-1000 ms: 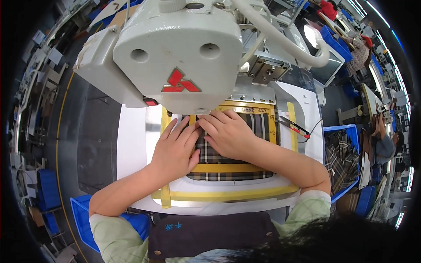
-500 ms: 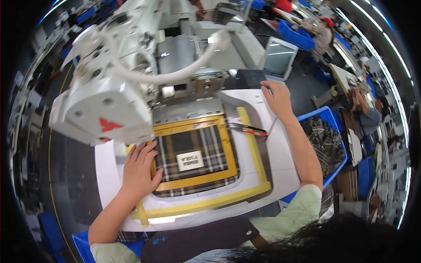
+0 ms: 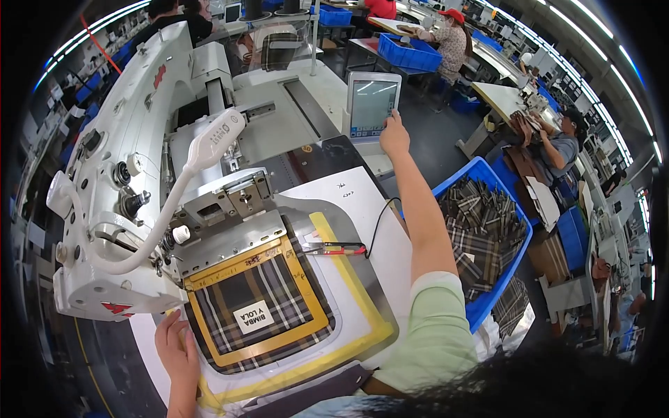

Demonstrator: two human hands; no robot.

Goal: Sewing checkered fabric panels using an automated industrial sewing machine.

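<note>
My left hand [image 3: 177, 354] lies at the left side of the yellow clamp frame [image 3: 306, 287], fingers stretched out and holding nothing. The frame sits over dark plaid fabric [image 3: 282, 274] with a pale label [image 3: 253, 318] on it. A white sewing machine head [image 3: 115, 275] stands just beyond that hand. My right arm reaches far forward, and my right hand [image 3: 395, 137] is at the lower right edge of a control screen [image 3: 373, 104], one finger extended to it. Thread snips with red handles [image 3: 341, 249] lie right of the frame.
Yellow tape [image 3: 359, 327] borders the white sheet under the fabric. On the right stands a blue crate [image 3: 481, 164] of plaid pieces. A curved white lamp [image 3: 216, 139] rises over the machine. Other people work at tables at the far right and back.
My right hand has moved forward onto the screen. The view has turned toward the right and up, so the machine appears farther left. My left hand stays beside the frame.
</note>
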